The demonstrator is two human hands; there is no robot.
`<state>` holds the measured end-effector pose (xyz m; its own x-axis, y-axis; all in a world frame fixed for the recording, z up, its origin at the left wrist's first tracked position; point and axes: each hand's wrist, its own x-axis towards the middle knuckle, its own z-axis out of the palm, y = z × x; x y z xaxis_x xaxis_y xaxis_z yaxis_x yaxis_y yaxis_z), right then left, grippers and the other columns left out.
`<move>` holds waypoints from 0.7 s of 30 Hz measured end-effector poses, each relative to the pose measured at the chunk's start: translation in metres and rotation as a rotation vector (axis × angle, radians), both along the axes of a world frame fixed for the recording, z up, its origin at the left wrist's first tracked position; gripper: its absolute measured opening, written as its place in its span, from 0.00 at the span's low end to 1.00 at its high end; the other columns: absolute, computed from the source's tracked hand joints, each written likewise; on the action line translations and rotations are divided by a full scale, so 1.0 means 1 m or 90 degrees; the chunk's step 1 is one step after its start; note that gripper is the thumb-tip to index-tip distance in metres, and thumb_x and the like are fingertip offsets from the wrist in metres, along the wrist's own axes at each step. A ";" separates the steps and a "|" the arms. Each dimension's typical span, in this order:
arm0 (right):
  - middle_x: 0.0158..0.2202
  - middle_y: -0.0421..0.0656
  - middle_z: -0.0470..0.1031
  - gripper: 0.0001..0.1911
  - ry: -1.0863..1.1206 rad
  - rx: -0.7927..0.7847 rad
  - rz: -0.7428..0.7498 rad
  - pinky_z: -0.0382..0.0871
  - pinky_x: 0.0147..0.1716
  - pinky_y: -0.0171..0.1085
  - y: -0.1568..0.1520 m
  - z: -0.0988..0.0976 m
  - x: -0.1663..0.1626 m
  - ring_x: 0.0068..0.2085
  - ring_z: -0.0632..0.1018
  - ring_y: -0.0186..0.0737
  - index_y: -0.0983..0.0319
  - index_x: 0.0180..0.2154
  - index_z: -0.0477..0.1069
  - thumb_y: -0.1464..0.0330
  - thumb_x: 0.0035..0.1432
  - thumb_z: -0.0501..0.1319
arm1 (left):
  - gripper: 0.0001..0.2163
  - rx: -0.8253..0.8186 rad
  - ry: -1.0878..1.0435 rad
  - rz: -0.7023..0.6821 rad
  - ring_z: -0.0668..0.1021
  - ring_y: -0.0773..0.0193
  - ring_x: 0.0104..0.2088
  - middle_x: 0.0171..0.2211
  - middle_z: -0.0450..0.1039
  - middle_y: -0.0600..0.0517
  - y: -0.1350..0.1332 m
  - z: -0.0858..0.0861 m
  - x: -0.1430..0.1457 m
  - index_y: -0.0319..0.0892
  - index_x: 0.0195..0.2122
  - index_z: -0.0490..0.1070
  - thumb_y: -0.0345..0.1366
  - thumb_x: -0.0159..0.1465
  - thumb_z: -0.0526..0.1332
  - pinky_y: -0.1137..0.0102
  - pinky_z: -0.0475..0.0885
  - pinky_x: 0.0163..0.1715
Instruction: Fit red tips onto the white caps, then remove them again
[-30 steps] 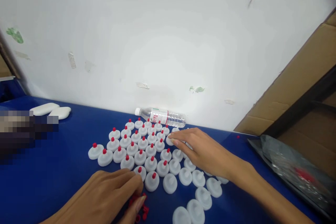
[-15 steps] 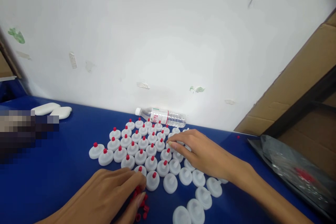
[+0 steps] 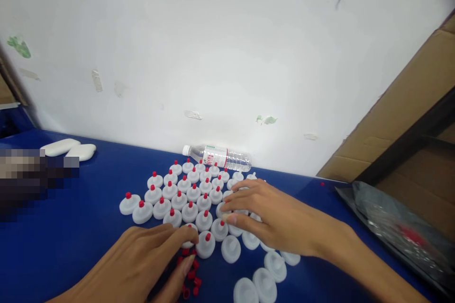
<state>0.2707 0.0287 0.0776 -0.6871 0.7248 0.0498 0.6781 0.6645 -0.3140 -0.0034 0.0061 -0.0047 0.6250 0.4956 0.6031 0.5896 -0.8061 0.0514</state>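
Many white round plastic lids with a nozzle stand upright in loose rows on the blue table; one bare lid [image 3: 231, 249] is near the middle. Those at the left and centre carry red caps on their nozzles, like this capped lid [image 3: 205, 245]. My right hand [image 3: 273, 215] reaches over the rows, its thumb and fingertips closed round a red cap on a lid, mostly hidden by the fingers. My left hand [image 3: 152, 255] hovers at a pile of loose red caps [image 3: 192, 274], thumb and index finger apart. Its other fingers are partly hidden.
A clear water bottle [image 3: 227, 157] lies along the white wall. Two white rounded objects [image 3: 81, 152] rest at the left, near a blurred patch. At the right are a cardboard box [image 3: 401, 99] and a clear plastic bag [image 3: 401, 227] with something red inside.
My right hand has moved slightly down and toward me, from a lid behind to the red cap in front of it. The left hand has opened slightly, showing more loose caps.
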 end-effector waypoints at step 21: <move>0.42 0.35 0.82 0.14 0.039 -0.098 0.077 0.71 0.46 0.33 -0.034 0.009 -0.045 0.43 0.82 0.37 0.55 0.44 0.67 0.70 0.62 0.70 | 0.14 -0.120 -0.023 -0.152 0.78 0.70 0.25 0.28 0.74 0.59 0.002 0.003 -0.002 0.49 0.37 0.65 0.39 0.78 0.44 0.76 0.70 0.27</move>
<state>0.2252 -0.0053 0.0863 -0.7686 0.6396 -0.0114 0.5732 0.6808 -0.4560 -0.0051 0.0079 -0.0013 0.7172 0.4424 0.5385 0.3794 -0.8960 0.2308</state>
